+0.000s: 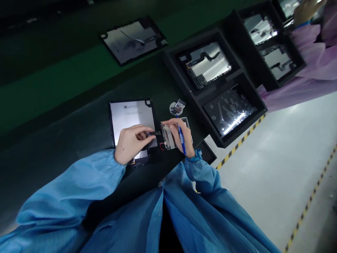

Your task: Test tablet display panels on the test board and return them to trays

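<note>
Between thumb and forefinger, my left hand (134,142) pinches the end of a dark flat ribbon cable (156,133). Beneath that hand lies a screen panel (131,112) with a silvery back and printed marks. My right hand (181,131) has a blue pen (181,138) tucked in its grip, and its fingertips rest on a small circuit board in a frame (168,137). A short red wire (162,146) curls at the board's lower left corner. Just above the right hand stands a small round clear dish with a shiny metallic piece (177,106).
Another panel (133,40) lies farther back on the dark green table (65,116). At the right, a black two-compartment tray (193,93) holds panels, and a second tray (281,82) stands beyond it. A co-worker's hand (306,12) and pink sleeve (308,42) are at the upper right.
</note>
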`<state>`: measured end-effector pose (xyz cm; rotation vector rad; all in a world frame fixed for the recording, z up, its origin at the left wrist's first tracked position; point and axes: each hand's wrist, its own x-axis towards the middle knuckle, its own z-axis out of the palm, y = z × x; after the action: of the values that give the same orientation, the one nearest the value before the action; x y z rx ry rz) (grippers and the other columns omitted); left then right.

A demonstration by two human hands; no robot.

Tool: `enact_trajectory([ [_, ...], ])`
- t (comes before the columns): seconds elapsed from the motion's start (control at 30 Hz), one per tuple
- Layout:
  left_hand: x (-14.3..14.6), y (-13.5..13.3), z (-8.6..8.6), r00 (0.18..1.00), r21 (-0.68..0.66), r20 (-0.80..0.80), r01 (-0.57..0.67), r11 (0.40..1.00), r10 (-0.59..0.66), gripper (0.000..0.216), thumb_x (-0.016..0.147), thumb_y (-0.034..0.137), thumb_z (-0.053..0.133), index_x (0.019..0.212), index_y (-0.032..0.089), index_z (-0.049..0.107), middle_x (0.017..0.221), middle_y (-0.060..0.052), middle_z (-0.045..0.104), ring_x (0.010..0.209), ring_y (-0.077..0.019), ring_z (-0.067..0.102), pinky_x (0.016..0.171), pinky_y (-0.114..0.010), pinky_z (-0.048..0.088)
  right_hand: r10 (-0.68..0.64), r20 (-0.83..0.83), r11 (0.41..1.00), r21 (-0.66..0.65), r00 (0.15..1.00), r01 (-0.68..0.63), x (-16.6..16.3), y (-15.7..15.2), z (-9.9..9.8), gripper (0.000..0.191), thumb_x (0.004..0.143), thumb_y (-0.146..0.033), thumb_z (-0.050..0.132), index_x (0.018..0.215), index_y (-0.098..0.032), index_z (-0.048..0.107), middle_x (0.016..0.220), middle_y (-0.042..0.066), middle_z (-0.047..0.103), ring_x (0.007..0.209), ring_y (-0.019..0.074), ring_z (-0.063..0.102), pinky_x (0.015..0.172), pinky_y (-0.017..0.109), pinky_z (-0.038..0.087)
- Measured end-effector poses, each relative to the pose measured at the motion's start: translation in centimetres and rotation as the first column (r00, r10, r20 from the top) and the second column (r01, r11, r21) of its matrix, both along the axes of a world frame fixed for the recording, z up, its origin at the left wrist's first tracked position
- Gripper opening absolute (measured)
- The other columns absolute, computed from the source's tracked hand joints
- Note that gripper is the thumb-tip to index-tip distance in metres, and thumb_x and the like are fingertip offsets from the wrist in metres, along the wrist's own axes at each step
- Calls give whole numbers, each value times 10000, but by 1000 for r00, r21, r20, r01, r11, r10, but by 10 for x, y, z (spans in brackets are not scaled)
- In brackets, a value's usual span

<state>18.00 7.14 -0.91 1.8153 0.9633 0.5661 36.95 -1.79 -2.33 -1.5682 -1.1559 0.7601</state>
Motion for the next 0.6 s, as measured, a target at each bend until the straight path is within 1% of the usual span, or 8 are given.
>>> enact_trajectory([
  [0.07,6,-6,-5,999,126,-44,33,992,-28,188,828,353,732,913,190,773,855,-37,727,587,-118,572,626,-278,510,-15,-27,1000,-12,1000,15,-1,-3,-6,186,1025,-355,483,1063,-236,621,1087,41,749,1046,206,698,1002,397,525],
  [0.13,11,-10,-8,997,170,-71,54,984,-43,191,852,357,702,917,188,762,865,-38,727,593,-124,583,630,-282,517,-22,-35,1000,-11,999,21,-1,-4,-6,201,1029,-362,473,1050,-241,630,1063,28,755,1023,199,703,974,377,533],
  [0.3,16,-14,-12,991,157,-109,92,983,-76,198,851,365,704,903,180,752,843,-33,713,602,-131,597,624,-277,516,-10,-7,1000,-9,1000,10,1,-4,-2,272,1041,-367,439,1012,-221,666,1025,17,752,969,177,704,924,326,535],
  [0.43,17,-13,-15,986,154,-147,98,983,-76,199,856,366,700,908,182,754,880,-41,729,603,-134,603,627,-279,515,-11,-27,1000,1,1000,11,2,-4,-4,238,1033,-327,463,1004,-219,672,1009,13,748,957,170,701,905,312,527],
  [0.6,15,-11,-16,986,147,-143,109,983,-88,186,842,346,713,898,174,755,909,-48,738,592,-129,595,631,-279,521,-2,-17,999,-35,1000,1,3,-5,-2,248,1032,-337,456,1005,-235,681,1012,2,739,940,168,695,884,315,523],
])
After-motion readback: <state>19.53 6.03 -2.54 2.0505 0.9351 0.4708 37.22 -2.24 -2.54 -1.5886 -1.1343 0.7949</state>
